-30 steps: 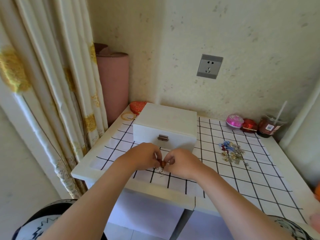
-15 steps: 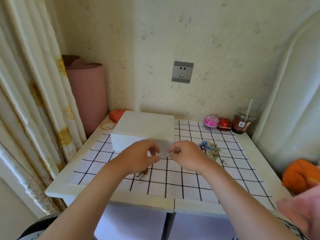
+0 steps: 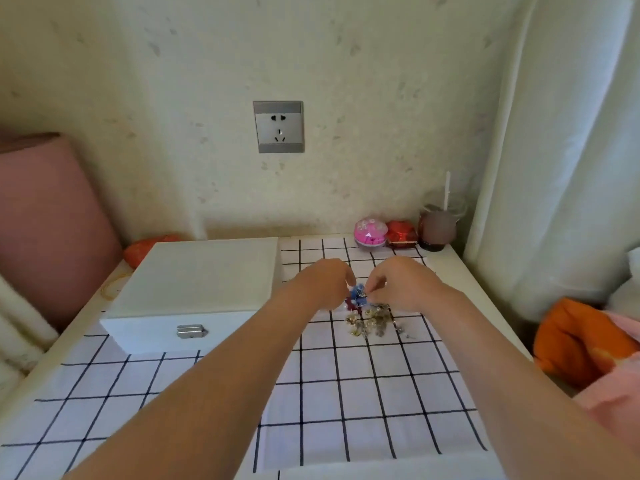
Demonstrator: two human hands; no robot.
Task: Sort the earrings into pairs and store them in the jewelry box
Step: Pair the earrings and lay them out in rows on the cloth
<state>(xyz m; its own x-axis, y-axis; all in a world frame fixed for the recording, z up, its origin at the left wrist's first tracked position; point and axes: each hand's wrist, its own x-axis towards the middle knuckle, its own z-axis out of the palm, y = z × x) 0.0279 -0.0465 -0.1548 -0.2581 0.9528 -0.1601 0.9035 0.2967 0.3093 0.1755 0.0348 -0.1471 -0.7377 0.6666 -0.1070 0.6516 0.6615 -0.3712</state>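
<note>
A closed white jewelry box (image 3: 197,285) with a metal clasp (image 3: 191,331) stands on the left of the checked cloth (image 3: 363,393). To its right lies a pile of mixed earrings (image 3: 370,322), gold and pearl-coloured, with a red one at its far-left edge. At the far end of the pile, my left hand (image 3: 322,282) and my right hand (image 3: 403,285) meet fingertip to fingertip. Both pinch a blue earring (image 3: 358,293) just above the pile. My left forearm crosses the cloth in front of the box.
A pink dome trinket (image 3: 370,232), a red foil object (image 3: 401,234) and a plastic cup with a straw (image 3: 438,225) stand along the wall. A pink roll (image 3: 45,216) is at the left, a white curtain (image 3: 561,150) and orange fabric (image 3: 581,337) at the right.
Both hands have moved from the cloth in front of the box over to the earring pile on the right and closed on a blue earring. The view has shifted right and closer.
</note>
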